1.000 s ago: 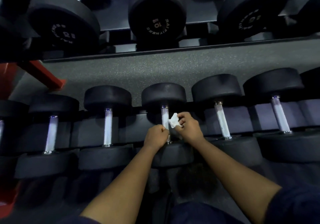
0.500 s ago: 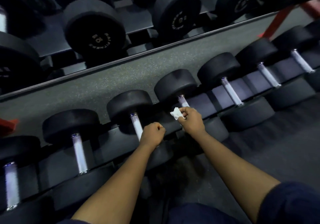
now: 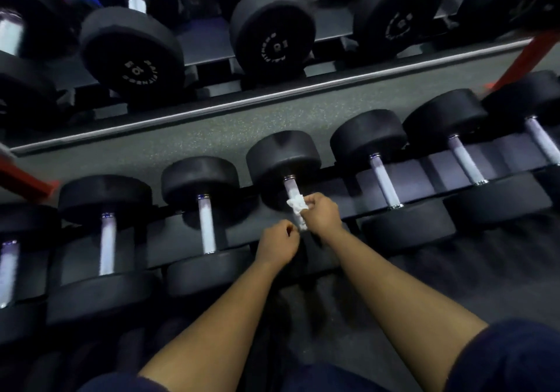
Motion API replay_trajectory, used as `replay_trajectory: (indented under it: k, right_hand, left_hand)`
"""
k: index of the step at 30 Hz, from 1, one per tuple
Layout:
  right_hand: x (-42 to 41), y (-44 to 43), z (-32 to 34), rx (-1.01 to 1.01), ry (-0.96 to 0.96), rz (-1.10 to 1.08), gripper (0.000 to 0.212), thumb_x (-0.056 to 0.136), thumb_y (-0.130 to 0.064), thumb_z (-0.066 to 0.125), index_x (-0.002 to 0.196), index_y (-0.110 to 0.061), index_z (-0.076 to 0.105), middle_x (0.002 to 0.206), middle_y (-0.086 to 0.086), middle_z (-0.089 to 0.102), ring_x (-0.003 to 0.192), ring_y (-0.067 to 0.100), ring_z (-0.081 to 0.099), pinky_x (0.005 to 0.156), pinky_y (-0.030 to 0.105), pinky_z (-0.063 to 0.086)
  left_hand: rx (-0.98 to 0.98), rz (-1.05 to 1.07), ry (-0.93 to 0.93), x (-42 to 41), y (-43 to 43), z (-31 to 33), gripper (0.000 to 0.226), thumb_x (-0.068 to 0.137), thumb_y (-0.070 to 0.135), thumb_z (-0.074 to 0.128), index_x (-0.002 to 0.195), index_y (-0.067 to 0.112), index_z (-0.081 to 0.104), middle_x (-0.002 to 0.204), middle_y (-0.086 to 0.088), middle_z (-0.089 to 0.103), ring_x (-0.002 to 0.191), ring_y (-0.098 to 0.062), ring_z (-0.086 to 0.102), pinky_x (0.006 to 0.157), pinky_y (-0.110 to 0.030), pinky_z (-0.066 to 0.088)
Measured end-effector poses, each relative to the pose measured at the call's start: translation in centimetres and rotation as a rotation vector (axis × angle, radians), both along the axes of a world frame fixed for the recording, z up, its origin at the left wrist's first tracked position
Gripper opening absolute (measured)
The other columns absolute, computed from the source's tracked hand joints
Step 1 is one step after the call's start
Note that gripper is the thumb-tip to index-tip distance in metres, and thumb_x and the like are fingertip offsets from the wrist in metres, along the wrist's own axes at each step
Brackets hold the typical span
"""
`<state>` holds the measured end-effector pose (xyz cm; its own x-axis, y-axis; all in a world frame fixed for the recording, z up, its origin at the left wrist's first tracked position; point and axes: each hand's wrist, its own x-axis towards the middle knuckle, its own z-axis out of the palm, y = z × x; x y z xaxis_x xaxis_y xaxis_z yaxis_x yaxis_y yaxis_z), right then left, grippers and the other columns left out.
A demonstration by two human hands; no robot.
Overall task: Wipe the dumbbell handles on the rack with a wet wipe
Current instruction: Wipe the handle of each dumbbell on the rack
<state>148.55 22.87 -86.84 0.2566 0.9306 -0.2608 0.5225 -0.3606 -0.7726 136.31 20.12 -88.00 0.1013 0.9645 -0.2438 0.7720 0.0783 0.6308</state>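
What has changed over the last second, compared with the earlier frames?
The left hand let go of the dumbbell handle and now sits curled just left of its near end, apparently holding nothing. The right hand stayed on that same handle, pinching the wet wipe against it. The other dumbbells have not moved; only the view swung.

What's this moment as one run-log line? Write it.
step: handle wipe | right hand: pinches crumpled white wet wipe against silver metal dumbbell handle | left hand: fingers curled, beside handle's near end
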Motion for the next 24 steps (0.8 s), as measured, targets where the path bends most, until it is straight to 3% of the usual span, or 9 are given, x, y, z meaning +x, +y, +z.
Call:
replay_trajectory:
  k: [2,4,7,10,13,16,18,21,24]
  right_hand:
    - [0.6,0.3,0.0,-0.029,0.051,0.022,0.031,0.083,-0.015,0.067,0.113,-0.011,0.063,0.112,0.009,0.066,0.099,0.019,0.061,0.074,0.019,0.041]
    - [1.2,0.5,0.2,-0.061,0.139,0.028,0.029,0.084,-0.014,0.066,0.113,-0.013,0.062,0.11,0.008,0.065,0.084,0.014,0.06,0.071,0.019,0.045]
    - [2.1,0.8,0.1,-0.079,0.226,0.026,0.026,0.087,-0.013,0.064,0.113,-0.014,0.062,0.1,0.005,0.063,0.059,0.0,0.049,0.048,0.006,0.039]
    - [2.1,1.1,0.1,-0.107,0.241,0.03,0.026,0.088,-0.009,0.061,0.114,-0.014,0.062,0.108,0.008,0.064,0.058,0.001,0.047,0.036,0.004,0.033]
    - [1.9,1.5,0.0,-0.131,0.206,0.023,0.024,0.087,-0.016,0.065,0.111,-0.016,0.063,0.116,0.009,0.062,0.079,0.014,0.057,0.049,0.004,0.039]
    - [1.9,2.1,-0.4,-0.12,0.121,0.01,0.025,0.084,-0.023,0.069,0.107,-0.014,0.065,0.121,0.016,0.056,0.096,0.025,0.06,0.077,0.023,0.045]
    - [2.0,2.3,-0.9,-0.106,0.092,-0.007,0.027,0.084,-0.02,0.069,0.109,-0.01,0.064,0.125,0.016,0.051,0.096,0.027,0.06,0.078,0.023,0.042]
    - [2.1,2.5,-1.6,-0.115,0.067,-0.04,0.026,0.087,-0.017,0.066,0.111,-0.008,0.062,0.126,0.015,0.045,0.098,0.025,0.057,0.076,0.02,0.038]
    - [1.9,3.2,-2.0,-0.147,0.025,-0.077,0.024,0.087,-0.017,0.065,0.11,-0.01,0.061,0.126,0.015,0.051,0.104,0.025,0.058,0.076,0.02,0.039]
  left_hand:
    - [-0.008,0.1,0.009,1.1,-0.6,-0.2,0.025,0.094,0.02,0.047,0.104,0.01,0.067,0.111,-0.013,0.068,0.105,-0.03,0.059,0.078,-0.03,0.042]
    - [-0.024,0.19,0.02,1.8,-1.0,-0.3,0.026,0.095,0.021,0.046,0.105,0.01,0.067,0.113,-0.013,0.067,0.108,-0.031,0.058,0.084,-0.032,0.044]
    - [-0.061,0.228,0.045,2.5,-1.1,-0.1,0.024,0.095,0.024,0.046,0.1,0.012,0.066,0.112,-0.011,0.067,0.108,-0.031,0.058,0.087,-0.034,0.046]
    - [-0.094,0.258,0.014,2.5,-1.1,0.3,0.021,0.093,0.025,0.05,0.093,0.013,0.066,0.104,-0.008,0.069,0.1,-0.027,0.061,0.082,-0.031,0.046]
    - [-0.095,0.308,0.007,2.7,-0.9,0.2,0.018,0.091,0.024,0.051,0.081,0.014,0.062,0.095,-0.008,0.068,0.093,-0.027,0.061,0.08,-0.033,0.048]
    - [-0.08,0.399,0.026,3.6,-0.5,-0.2,0.022,0.087,0.024,0.051,0.067,0.016,0.051,0.089,-0.01,0.066,0.088,-0.03,0.06,0.074,-0.035,0.046]
    - [-0.106,0.456,0.033,4.1,0.1,-0.6,0.024,0.087,0.025,0.05,0.068,0.012,0.054,0.092,-0.014,0.065,0.092,-0.033,0.059,0.073,-0.034,0.043]
    - [-0.195,0.51,0.068,4.5,0.9,-1.4,0.03,0.089,0.028,0.047,0.09,0.005,0.066,0.108,-0.016,0.062,0.109,-0.036,0.052,0.074,-0.03,0.033]
    - [-0.196,0.582,0.02,4.8,0.9,-2.1,0.029,0.087,0.026,0.047,0.082,0.005,0.066,0.104,-0.016,0.063,0.105,-0.036,0.051,0.073,-0.031,0.032]
